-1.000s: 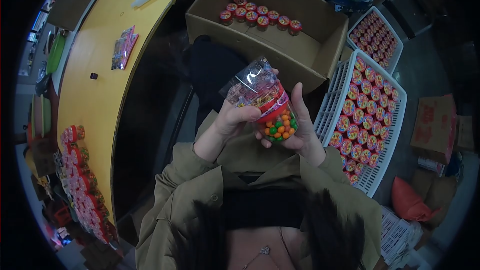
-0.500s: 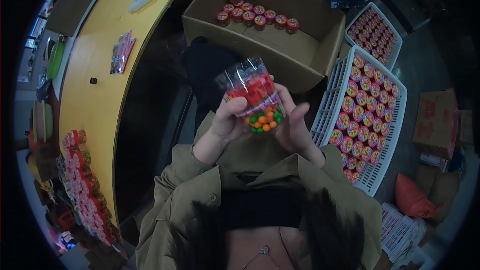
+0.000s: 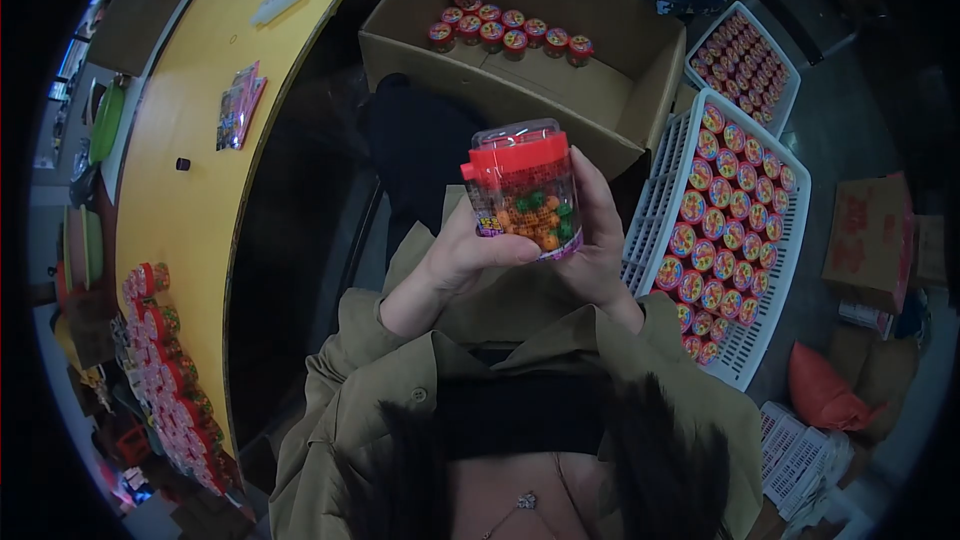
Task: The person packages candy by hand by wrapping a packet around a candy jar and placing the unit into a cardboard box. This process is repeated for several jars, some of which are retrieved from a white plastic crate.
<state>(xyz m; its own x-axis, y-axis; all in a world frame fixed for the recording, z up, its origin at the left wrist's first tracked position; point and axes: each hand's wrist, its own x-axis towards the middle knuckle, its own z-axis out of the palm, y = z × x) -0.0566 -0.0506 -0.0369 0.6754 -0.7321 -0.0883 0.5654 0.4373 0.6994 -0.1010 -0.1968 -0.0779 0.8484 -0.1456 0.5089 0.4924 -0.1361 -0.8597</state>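
A clear candy jar [image 3: 530, 212] with a red lid and a clear top is between my hands, in front of my lap. Orange and green candy balls fill its lower part. A printed purple and white band shows at the left side and bottom of the jar. My left hand [image 3: 462, 252] grips the jar from the left, thumb across its lower front. My right hand [image 3: 597, 230] is wrapped around its right side and underneath, with some fingers hidden behind it.
A cardboard box [image 3: 590, 110] with several red-lidded jars stands ahead. White crates [image 3: 740, 365] of similar jars are at the right. On the yellow table [image 3: 180, 215] lie printed plastic sleeves [image 3: 240, 105], a small dark cap [image 3: 183, 164] and a row of jars [image 3: 175, 380].
The jar has turned in my hands. The loose clear film that stuck up above the lid now sits lower, and the printed band shows nearer the base. My right fingers have closed against the jar.
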